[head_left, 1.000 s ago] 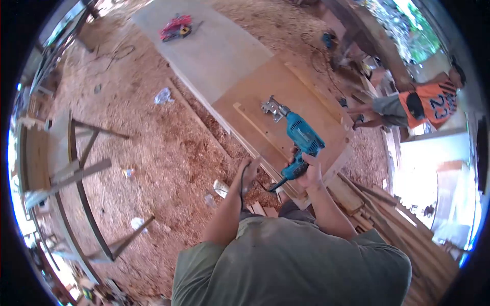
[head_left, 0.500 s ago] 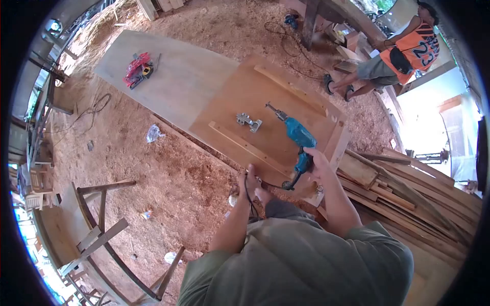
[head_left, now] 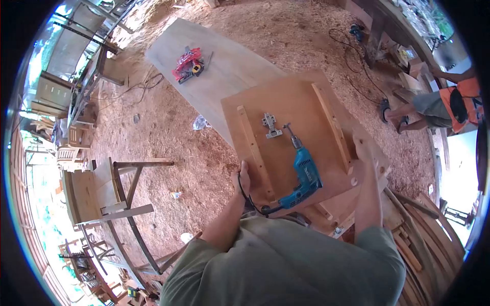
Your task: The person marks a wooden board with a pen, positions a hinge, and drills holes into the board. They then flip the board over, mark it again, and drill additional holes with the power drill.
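Observation:
A brown wooden panel (head_left: pixel 291 102) with two battens, a left batten (head_left: pixel 258 153) and a right batten (head_left: pixel 333 130), lies across the plywood sheet before me. My left hand (head_left: pixel 243 179) grips its left edge, thumb upward, with a black power cord (head_left: pixel 244 191) running by the wrist. At the opposite edge my right hand (head_left: pixel 363 148) holds the panel, its fingers partly hidden. Between the hands a teal electric drill (head_left: pixel 307 176) rests on the panel, bit pointing away from me. A metal cabinet hinge (head_left: pixel 271 125) lies beside the drill's tip.
The long plywood sheet (head_left: pixel 224 56) carries a red pouch with a tape measure (head_left: pixel 196 69). Stacked boards (head_left: pixel 423 250) lie at my right, a wooden trestle (head_left: pixel 133 224) stands left. A person in orange (head_left: pixel 462 104) is at far right. Wood shavings and cables cover the floor.
My right hand has let go of the drill, now lying on the panel, and moved to the panel's right edge. The panel has turned relative to the plywood. The view has swung left.

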